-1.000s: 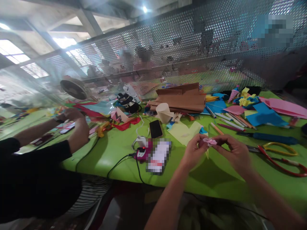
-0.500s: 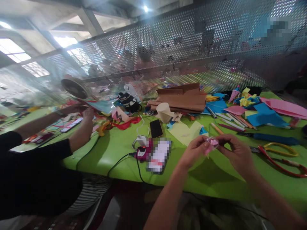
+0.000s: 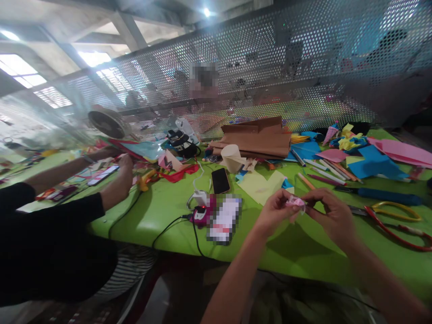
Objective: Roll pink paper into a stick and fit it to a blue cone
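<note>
- Pink paper piece [image 3: 295, 202], small and crumpled, sits pinched between left hand [image 3: 275, 211] and right hand [image 3: 332, 215] above the green table [image 3: 162, 211].
- Likely light, soft, easily torn; best held by its edges.
- Scissors [image 3: 398, 222] lie to the right.

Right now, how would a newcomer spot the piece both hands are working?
Start at the green table and go to its near edge on the right, where the left hand and right hand meet above it. Pinched between their fingertips is a small pink paper piece, crumpled and lifted, unlike the flat sheets behind.
</note>
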{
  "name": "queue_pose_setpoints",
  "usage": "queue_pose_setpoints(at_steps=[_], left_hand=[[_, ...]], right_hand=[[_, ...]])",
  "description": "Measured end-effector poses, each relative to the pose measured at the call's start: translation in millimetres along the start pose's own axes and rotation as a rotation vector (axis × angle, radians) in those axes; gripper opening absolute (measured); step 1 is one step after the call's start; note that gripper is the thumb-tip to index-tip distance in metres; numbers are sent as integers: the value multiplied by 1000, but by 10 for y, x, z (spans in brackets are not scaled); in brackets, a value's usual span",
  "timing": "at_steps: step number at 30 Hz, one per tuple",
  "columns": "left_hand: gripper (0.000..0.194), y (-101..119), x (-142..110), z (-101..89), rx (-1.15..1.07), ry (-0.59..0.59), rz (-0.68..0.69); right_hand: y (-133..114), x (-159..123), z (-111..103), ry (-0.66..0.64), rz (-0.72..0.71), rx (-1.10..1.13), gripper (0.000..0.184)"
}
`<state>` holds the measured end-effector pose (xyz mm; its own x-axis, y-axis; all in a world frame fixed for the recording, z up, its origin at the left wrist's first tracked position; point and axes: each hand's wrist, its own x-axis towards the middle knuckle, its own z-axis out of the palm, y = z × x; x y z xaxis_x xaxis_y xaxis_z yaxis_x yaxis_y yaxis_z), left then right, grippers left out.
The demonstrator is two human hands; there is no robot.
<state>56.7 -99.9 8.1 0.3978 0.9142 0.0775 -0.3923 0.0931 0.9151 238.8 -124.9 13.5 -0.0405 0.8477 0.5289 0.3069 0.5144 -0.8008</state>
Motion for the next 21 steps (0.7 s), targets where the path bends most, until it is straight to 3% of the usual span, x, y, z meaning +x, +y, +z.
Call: queue_pose_setpoints(at_steps=[12,21], left_hand=[[51,-37,39,-14,70,135,7],[51,-62,50,-41,248,112,6]], right_hand=[[41,-58,2,-23,34,45,26],[-56,15,22,-38,-112,-61,21]])
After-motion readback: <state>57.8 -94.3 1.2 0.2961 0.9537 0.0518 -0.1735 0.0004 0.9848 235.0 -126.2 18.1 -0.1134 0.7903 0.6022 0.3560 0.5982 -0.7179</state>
